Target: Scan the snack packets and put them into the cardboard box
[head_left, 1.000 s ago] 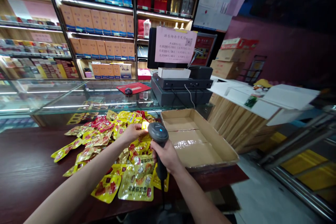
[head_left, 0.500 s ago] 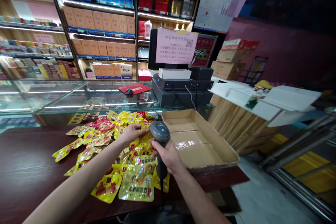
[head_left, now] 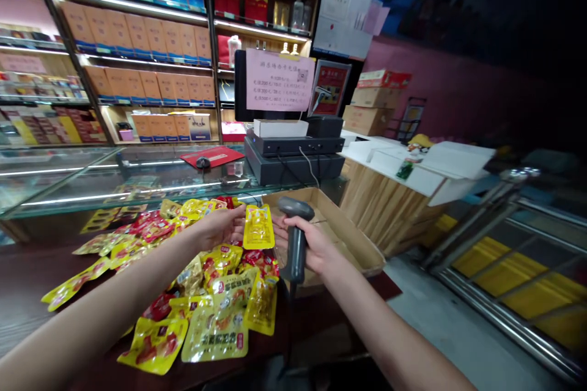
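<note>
My left hand [head_left: 222,227] is closed on the left edge of a small yellow snack packet [head_left: 259,229], held up above the pile. In my right hand [head_left: 316,245] is a dark grey barcode scanner [head_left: 297,253], its head up and its cable hanging down. Some right-hand fingers reach behind the scanner toward the packet's right edge; whether they touch it I cannot tell. Beneath my hands spreads a heap of yellow, red and gold snack packets [head_left: 158,342]. A larger pale-gold pouch [head_left: 217,330] lies at its front.
An open cardboard box [head_left: 362,250] stands right of the heap on the dark red table [head_left: 27,275]. Behind are a glass counter [head_left: 59,180], a mouse [head_left: 202,162] and a black cash-register unit [head_left: 293,162] with a paper sign. A metal railing [head_left: 486,293] runs at right.
The yellow packet has come up into view in my left hand. The scanner has swung away to the right of it, its head now turned sideways. The view has shifted right.
</note>
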Demonstrator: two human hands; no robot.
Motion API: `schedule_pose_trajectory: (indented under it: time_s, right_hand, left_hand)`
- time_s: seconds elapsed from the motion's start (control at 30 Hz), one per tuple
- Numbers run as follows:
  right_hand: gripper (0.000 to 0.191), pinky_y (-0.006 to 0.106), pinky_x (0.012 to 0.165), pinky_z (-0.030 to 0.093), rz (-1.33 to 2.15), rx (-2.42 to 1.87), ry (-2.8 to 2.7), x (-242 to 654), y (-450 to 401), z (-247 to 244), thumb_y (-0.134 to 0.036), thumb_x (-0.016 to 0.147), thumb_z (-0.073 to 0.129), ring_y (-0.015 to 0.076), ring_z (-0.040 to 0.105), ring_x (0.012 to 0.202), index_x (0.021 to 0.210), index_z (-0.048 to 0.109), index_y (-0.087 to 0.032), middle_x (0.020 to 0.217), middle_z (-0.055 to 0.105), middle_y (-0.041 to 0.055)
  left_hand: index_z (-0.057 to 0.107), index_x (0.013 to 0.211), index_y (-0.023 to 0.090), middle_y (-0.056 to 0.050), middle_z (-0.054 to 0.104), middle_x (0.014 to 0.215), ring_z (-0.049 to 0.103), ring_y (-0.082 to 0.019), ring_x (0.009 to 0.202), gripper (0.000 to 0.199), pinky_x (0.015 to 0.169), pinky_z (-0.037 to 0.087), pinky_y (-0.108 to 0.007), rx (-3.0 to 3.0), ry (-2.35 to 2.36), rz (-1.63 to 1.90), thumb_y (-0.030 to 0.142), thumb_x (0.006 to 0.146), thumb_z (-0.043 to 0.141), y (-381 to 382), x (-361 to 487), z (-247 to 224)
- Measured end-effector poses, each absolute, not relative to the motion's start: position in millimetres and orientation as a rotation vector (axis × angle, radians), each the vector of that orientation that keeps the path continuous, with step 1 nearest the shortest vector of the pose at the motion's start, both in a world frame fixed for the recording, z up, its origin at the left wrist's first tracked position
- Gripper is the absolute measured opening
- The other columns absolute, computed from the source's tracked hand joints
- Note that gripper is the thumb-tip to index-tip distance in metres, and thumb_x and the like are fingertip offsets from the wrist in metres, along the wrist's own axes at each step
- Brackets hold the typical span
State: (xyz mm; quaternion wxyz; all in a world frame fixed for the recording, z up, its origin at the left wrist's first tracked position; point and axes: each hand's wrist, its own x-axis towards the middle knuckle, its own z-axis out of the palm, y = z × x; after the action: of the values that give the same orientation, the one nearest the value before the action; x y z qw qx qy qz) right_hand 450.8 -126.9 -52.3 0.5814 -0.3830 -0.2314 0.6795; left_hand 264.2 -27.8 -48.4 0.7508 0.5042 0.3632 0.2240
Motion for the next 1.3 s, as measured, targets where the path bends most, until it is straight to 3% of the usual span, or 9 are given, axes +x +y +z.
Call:
schedule_pose_trajectory:
  time_s: [0.2, 0.33, 0.5, 0.73, 0.83, 1.03, 1.3]
  right_hand:
    - [0.007, 0.03, 0.079, 0.053, 1.476, -0.971, -0.463, 509.6, -150.4, -43.2, -0.015, 0.074, 0.055, 0.0179, 0.067, 0.089, 0.079, 0.059, -0.015, 0.091, 0.07, 0.0094]
    - [0.009, 0.029, 0.076, 0.053, 1.336, -1.033, -0.382, 544.5, -165.0, -39.2, -0.014, 0.073, 0.056, 0.0173, 0.067, 0.087, 0.081, 0.061, -0.014, 0.089, 0.07, 0.0086]
    - [0.01, 0.025, 0.075, 0.052, 1.101, -1.173, -0.268, 565.0, -171.5, -42.5, -0.014, 0.069, 0.062, 0.0164, 0.065, 0.089, 0.078, 0.063, -0.015, 0.089, 0.07, 0.0063]
    - [0.015, 0.029, 0.09, 0.047, 1.356, -1.041, -0.355, 514.6, -161.1, -48.6, -0.015, 0.068, 0.063, 0.0182, 0.06, 0.107, 0.082, 0.064, -0.016, 0.108, 0.067, 0.0067]
    - [0.014, 0.03, 0.093, 0.046, 1.473, -0.98, -0.384, 472.7, -151.1, -49.7, -0.014, 0.067, 0.061, 0.019, 0.059, 0.108, 0.081, 0.064, -0.016, 0.107, 0.067, 0.0078]
    - [0.023, 0.03, 0.087, 0.049, 1.627, -0.937, -0.437, 394.2, -126.9, -67.6, -0.013, 0.063, 0.063, 0.0199, 0.064, 0.096, 0.086, 0.065, -0.013, 0.092, 0.07, 0.009]
    - [0.017, 0.024, 0.072, 0.053, 1.55, -1.003, -0.408, 348.8, -80.7, -102.1, -0.014, 0.061, 0.067, 0.0134, 0.064, 0.076, 0.078, 0.064, -0.014, 0.078, 0.067, 0.0034]
  left_hand:
    - [0.057, 0.092, 0.009, -0.014, 0.067, 0.084, 0.067, -0.018, 0.072, 0.041, 0.066, 0.054, -0.029, 0.97, 0.692, 0.277, 0.043, 0.091, 0.035, -27.0, 329.9, -38.5]
    - [0.056, 0.097, 0.01, -0.014, 0.067, 0.089, 0.066, -0.018, 0.075, 0.043, 0.069, 0.054, -0.031, 1.023, 0.632, 0.206, 0.047, 0.09, 0.036, -30.9, 380.7, -40.7]
    - [0.052, 0.107, 0.009, -0.02, 0.061, 0.109, 0.064, -0.021, 0.084, 0.048, 0.069, 0.054, -0.033, 1.182, 0.863, 0.312, 0.051, 0.086, 0.043, -29.6, 405.2, -46.4]
    - [0.058, 0.104, 0.008, -0.02, 0.063, 0.11, 0.064, -0.025, 0.09, 0.046, 0.073, 0.054, -0.037, 1.126, 0.919, 0.387, 0.048, 0.085, 0.047, -20.1, 330.0, -41.1]
    - [0.059, 0.105, 0.009, -0.018, 0.063, 0.113, 0.063, -0.025, 0.094, 0.044, 0.076, 0.053, -0.038, 1.079, 0.937, 0.422, 0.047, 0.085, 0.047, -24.6, 287.9, -40.3]
    - [0.058, 0.111, 0.01, -0.018, 0.058, 0.123, 0.06, -0.027, 0.104, 0.048, 0.083, 0.051, -0.038, 0.95, 0.958, 0.523, 0.049, 0.085, 0.048, -31.8, 212.9, -60.3]
    - [0.055, 0.121, 0.014, -0.016, 0.051, 0.132, 0.055, -0.026, 0.113, 0.056, 0.088, 0.049, -0.036, 1.1, 1.031, 0.831, 0.054, 0.082, 0.049, -40.1, 140.5, -86.9]
